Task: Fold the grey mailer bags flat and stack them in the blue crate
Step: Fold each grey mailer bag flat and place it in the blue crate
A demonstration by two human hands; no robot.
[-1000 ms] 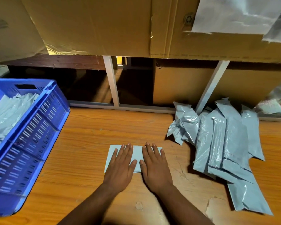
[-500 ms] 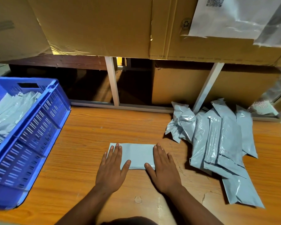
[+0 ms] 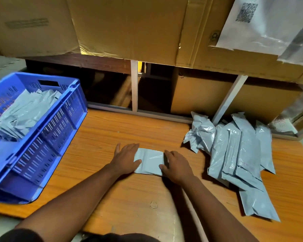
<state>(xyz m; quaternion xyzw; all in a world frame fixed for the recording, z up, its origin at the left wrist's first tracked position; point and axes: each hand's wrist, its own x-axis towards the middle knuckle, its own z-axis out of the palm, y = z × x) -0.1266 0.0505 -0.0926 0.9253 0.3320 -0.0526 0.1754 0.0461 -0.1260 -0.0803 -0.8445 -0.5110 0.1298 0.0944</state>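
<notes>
So the folded bag (image 3: 150, 162) is lying flat on the table (image 3: 101, 137), pretty much dead centre, with the left hand (image 3: 125, 159) laid flat over its left end, fingers straight, and the right hand (image 3: 176, 165) on its right end with the fingers bent down around that edge. The crate (image 3: 47, 137) sits off to the left with a bunch of bags (image 3: 24, 112) already in it, and the unfolded pile (image 3: 238, 154) is heaped on the right, well apart from the crate.
</notes>
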